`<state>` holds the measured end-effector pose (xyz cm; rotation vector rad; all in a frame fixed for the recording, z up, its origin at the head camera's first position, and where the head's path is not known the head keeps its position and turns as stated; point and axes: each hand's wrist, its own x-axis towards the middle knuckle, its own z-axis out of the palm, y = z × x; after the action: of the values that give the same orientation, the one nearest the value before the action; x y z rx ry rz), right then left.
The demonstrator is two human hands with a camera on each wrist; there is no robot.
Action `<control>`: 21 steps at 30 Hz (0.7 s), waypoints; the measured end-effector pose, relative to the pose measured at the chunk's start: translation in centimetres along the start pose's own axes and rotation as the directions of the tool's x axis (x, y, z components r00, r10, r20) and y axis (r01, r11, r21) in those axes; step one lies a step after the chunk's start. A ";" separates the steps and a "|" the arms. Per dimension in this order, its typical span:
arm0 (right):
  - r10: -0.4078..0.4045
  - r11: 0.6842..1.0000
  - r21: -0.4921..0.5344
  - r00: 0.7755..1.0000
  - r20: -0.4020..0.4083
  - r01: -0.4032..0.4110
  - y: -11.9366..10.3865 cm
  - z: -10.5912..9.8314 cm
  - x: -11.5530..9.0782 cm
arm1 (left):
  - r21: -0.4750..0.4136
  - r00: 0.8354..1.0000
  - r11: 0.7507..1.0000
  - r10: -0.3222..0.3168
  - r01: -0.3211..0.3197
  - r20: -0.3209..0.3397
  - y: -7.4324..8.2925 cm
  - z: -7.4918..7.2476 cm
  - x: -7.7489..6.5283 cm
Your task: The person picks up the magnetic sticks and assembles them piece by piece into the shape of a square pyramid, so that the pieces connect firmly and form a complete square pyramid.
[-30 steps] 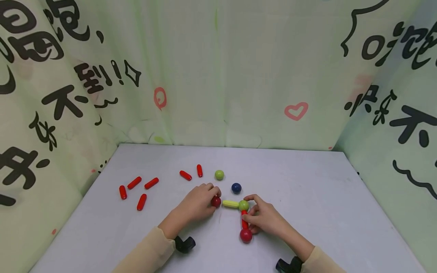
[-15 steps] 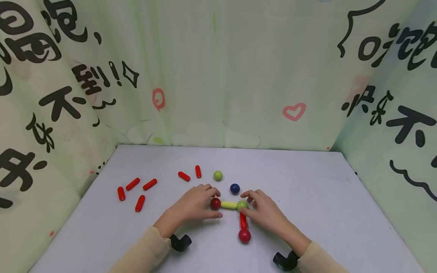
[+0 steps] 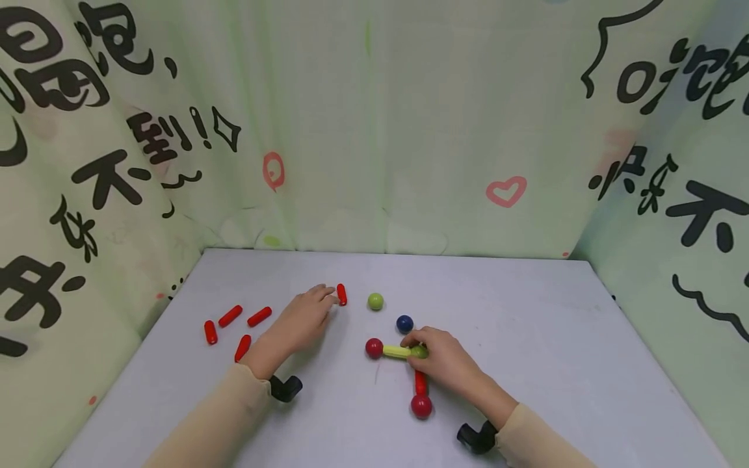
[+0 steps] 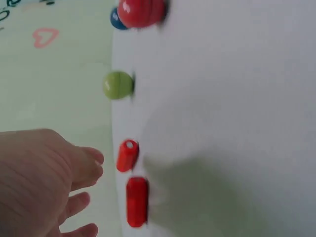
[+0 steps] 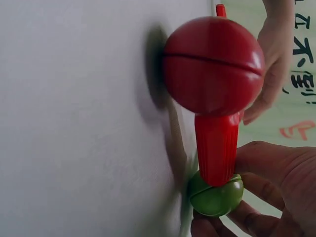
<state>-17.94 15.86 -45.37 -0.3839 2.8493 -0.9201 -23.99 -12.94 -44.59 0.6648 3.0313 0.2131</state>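
My left hand (image 3: pixel 301 322) reaches over the back left of the table, fingers loosely extended. By its fingertips lies a red rod (image 3: pixel 342 294); a second red rod (image 4: pixel 137 202), covered by the hand in the head view, shows in the left wrist view. Thumb and fingers of my right hand (image 3: pixel 447 361) pinch a green ball (image 5: pixel 216 197) in a joined L shape. From that ball a yellow-green rod (image 3: pixel 396 351) runs left to a dark red ball (image 3: pixel 374 348). A joined red rod (image 5: pixel 216 148) leads toward me to another dark red ball (image 5: pixel 213 64).
A loose green ball (image 3: pixel 376 301) and a dark blue ball (image 3: pixel 405 324) sit behind the joined pieces. Several red rods (image 3: pixel 231 316) lie at the table's left, one partly behind the left wrist. A printed curtain (image 3: pixel 433 130) surrounds the white table (image 3: pixel 556 338).
My left hand has let go of the left dark red ball and moved back and left to the red rods. My right hand has shifted from the red rod to grip the green ball.
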 end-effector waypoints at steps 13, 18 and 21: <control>0.081 0.993 0.085 0.996 0.046 -0.085 1.4 -1.5 -1.3 | 0.087 0.998 0.995 -0.055 0.054 0.009 -1.4 0.8 0.0; 0.077 0.988 0.131 0.995 0.066 -0.085 1.6 -1.5 -1.6 | 0.035 0.997 0.996 -0.077 0.077 0.021 -0.1 0.7 0.2; 0.072 0.986 0.143 0.995 0.064 -0.081 1.7 -1.3 -1.6 | -0.024 0.994 0.994 -0.102 0.103 0.041 1.0 0.6 0.2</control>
<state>-16.99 18.34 -45.22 -0.2782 2.7025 -1.0754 -23.70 -11.92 -45.07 0.5043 3.0090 0.2327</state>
